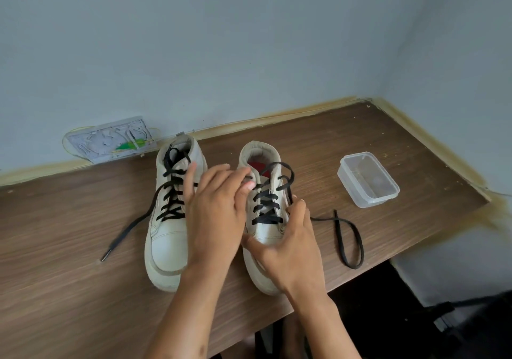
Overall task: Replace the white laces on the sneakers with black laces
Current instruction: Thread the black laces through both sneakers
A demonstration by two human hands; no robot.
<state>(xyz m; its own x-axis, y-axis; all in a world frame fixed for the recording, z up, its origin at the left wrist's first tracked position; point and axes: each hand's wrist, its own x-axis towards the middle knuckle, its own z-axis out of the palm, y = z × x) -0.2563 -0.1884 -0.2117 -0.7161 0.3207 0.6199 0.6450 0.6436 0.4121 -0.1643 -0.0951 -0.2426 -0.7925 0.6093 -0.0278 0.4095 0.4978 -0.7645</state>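
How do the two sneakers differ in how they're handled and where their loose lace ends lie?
The right sneaker has both hands on it, left hand at its upper eyelets, right hand around its side; the left sneaker stands ungripped. The right one's loose lace loops rightward; the left one's lace end trails leftward. Both are white, black-laced.

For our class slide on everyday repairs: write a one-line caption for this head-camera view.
Two hands work black laces into the right-hand white sneaker on a wooden table.
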